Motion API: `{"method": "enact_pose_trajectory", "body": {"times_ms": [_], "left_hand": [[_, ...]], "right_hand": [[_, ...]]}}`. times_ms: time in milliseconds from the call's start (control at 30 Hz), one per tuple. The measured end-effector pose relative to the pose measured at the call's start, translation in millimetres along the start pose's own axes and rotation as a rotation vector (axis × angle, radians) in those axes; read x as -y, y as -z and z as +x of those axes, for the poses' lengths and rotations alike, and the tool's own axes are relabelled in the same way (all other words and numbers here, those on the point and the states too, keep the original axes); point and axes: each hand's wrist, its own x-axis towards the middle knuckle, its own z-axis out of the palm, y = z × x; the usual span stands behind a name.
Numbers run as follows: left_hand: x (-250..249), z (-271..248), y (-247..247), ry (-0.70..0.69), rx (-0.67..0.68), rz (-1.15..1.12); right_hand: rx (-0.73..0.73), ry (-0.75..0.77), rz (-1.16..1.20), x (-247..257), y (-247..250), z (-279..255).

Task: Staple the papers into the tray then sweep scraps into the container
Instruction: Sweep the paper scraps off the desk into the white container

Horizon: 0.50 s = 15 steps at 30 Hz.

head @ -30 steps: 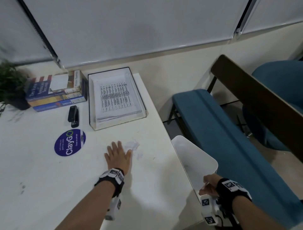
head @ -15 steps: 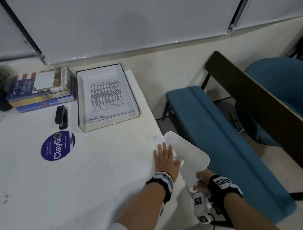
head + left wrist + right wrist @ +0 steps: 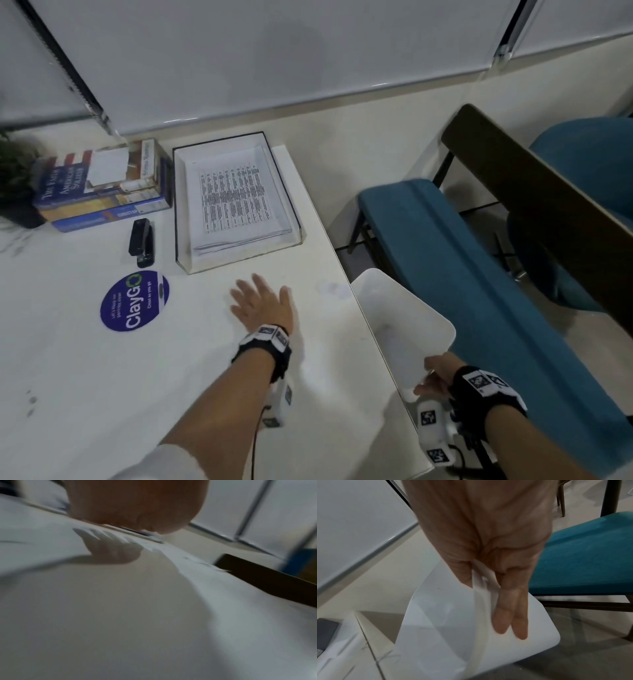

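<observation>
**Ana:** Over the white table (image 3: 102, 359), the left hand (image 3: 263, 306) hangs flat with its fingers spread wide, gripping nothing.

**Ben:** The left wrist view is smeared, but the hand's (image 3: 137, 505) fingered shadow falls on the tabletop (image 3: 120, 615) just beneath it. Whether the palm touches the surface, one cannot tell.

**Ana:** To its right, near the table's edge, a faint pale patch of scraps (image 3: 330, 289) lies on the surface, between the hand and the container (image 3: 400, 325).

**Ben:** The right hand (image 3: 435, 377) holds that white container at its near rim, just beside the table's edge and off the side of it, tilted.

**Ana:** The right wrist view shows the grip well: the thumb on one side of the thin rim, the fingers (image 3: 511, 608) straight down the other, a pinch by the hand (image 3: 488, 534) on the container (image 3: 445, 622).

**Ben:** What lies inside it is too washed out to make out.

**Ana:** At the back of the table the tray (image 3: 181, 212) sits with the printed papers (image 3: 236, 195) lying flat inside.

**Ben:** The black stapler (image 3: 141, 242) lies just left of the tray, apart from it, in front of a stack of books (image 3: 102, 185).

**Ana:** A round blue sticker (image 3: 134, 300) sits near the stapler, and a potted plant (image 3: 15, 181) stands at the far left.

**Ben:** Past the container, a blue bench (image 3: 479, 274) runs alongside the table.
</observation>
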Motion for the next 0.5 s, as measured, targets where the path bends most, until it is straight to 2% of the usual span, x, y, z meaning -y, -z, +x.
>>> {"method": "enact_pose_trajectory", "body": {"times_ms": [67, 133, 367, 500], "left_hand": [[32, 14, 8, 0.178, -0.047, -0.065], [40, 15, 7, 0.166, -0.038, -0.038], [-32, 7, -17, -0.25, 0.169, 0.087], [-64, -24, -39, -0.383, 0.286, 0.171]], "right_hand": [[-0.003, -0.01, 0.0, 1, -1, -1], [-0.021, -0.036, 0.022, -1, 0, 0], [-0.018, -0.007, -0.004, 4, -2, -1], [-0.048, -0.027, 0.032, 2, 0, -3]]}}
